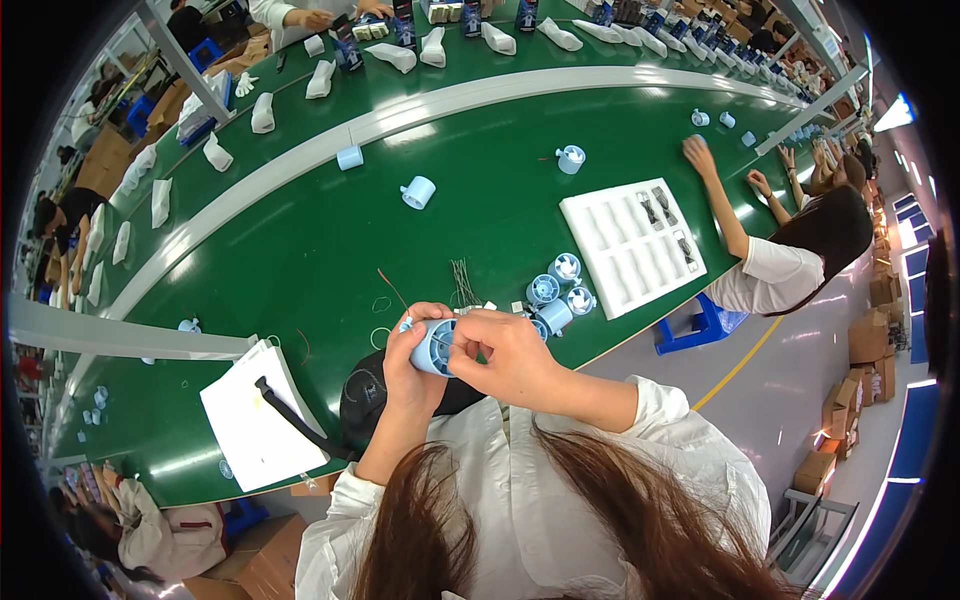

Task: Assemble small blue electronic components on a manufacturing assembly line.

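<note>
My left hand (406, 375) is wrapped round a light-blue cylindrical fan housing (432, 350), its open end tilted toward me. A thin red wire (392, 287) rises near its far side. With fingers pinched, my right hand (512, 358) reaches to the rim of that opening; anything between the fingertips is too small to make out. Just right of my hands stand several more light-blue fan housings (543, 290), some with white fan blades showing. A bundle of thin wires (463, 284) lies on the green table beyond my hands.
A white foam tray (625, 245) with a few dark parts lies to the right. White papers (255, 420) with a black strap (290, 415) lie at left. Loose housings (418, 192) sit farther off. A metal rail (400, 112) curves across the table (300, 230). A co-worker (790, 260) sits at right.
</note>
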{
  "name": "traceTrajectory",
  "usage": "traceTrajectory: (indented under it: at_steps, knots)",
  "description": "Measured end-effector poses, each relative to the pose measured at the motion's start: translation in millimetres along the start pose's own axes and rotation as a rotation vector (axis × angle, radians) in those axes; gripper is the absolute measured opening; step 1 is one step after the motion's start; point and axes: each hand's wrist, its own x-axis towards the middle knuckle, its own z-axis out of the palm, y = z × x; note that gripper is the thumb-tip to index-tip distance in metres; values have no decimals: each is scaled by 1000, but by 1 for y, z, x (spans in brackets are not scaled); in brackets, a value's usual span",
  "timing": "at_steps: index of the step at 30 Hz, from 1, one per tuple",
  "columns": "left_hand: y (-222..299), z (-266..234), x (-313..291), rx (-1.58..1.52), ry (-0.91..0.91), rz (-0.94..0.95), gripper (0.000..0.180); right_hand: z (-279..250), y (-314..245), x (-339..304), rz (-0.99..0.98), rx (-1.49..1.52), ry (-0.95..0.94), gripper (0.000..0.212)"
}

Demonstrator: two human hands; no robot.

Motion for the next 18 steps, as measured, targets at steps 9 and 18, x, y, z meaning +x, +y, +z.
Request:
traceTrajectory:
  at_steps: [9, 18]
  knots:
    - [5, 0, -2, 28, -16, 25, 30, 5, 0, 0, -61, 14, 33, 9]
    - [14, 5, -3, 364, -118, 173, 38, -2, 7, -2, -95, 12, 35, 5]
